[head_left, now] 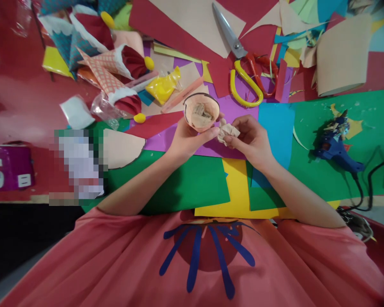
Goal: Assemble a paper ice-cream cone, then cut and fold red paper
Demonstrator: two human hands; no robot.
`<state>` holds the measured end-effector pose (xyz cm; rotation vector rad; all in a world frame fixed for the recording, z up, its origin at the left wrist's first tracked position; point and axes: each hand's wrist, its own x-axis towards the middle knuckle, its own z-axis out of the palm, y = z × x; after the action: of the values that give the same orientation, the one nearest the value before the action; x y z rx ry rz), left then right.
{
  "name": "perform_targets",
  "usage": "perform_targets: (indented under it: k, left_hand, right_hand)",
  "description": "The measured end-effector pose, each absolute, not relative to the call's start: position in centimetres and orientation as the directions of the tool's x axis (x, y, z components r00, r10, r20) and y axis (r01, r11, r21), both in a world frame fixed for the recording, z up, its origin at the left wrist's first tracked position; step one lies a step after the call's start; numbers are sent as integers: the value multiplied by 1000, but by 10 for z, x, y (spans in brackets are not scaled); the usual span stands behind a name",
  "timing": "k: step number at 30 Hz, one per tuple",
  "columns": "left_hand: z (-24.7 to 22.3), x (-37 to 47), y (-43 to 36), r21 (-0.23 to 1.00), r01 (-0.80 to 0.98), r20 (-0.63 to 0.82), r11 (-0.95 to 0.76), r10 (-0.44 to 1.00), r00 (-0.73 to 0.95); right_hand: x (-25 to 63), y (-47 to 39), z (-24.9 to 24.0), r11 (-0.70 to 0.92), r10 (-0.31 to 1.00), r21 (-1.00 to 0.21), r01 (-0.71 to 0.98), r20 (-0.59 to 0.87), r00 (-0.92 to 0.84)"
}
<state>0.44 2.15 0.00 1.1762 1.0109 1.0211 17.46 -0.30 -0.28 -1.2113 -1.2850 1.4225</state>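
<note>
My left hand (189, 138) is closed around a peach paper cone (188, 111), its round mouth facing up toward me. Inside the cone sits crumpled beige paper (202, 114). Between the fingertips of my right hand (254, 143) is a crumpled ball of beige paper (228, 131), close beside the cone's rim. My left thumb tip reaches that ball's edge; whether it presses on it I cannot tell. Both hands hover over purple and green sheets. The cone's lower tip is hidden by my left hand.
Scissors (240, 53) with red and yellow handles lie beyond my hands. A blue glue gun (337, 149) rests at the right, its cable trailing to the edge. Patterned paper cones (110, 76) lie at upper left. A beige paper piece (121, 148) and a purple box (11, 167) are leftward.
</note>
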Motion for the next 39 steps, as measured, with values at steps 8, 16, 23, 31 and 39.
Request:
perform_targets:
  k: [8, 16, 23, 31, 39]
  left_hand:
    - [-6, 6, 19, 984, -77, -139, 162, 960, 244]
    - [-6, 5, 20, 988, -32, -143, 150, 977, 159]
    - [2, 3, 19, 994, 37, -106, 100, 969, 225]
    - [-5, 1, 17, 988, 150, -76, 40, 967, 241]
    - [-11, -2, 18, 970, 184, 100, -162, 947, 306]
  right_hand:
    - [173, -4, -4, -109, 977, -994, 9, -109, -184]
    - [176, -3, -5, -88, 961, -996, -32, -77, -264]
    - [176, -3, -7, -15, 983, -999, 49, -24, -181]
    - [178, -7, 0, 126, 979, -953, 276, 74, -192]
    - [183, -5, 7, 332, 938, -778, 534, 211, -277]
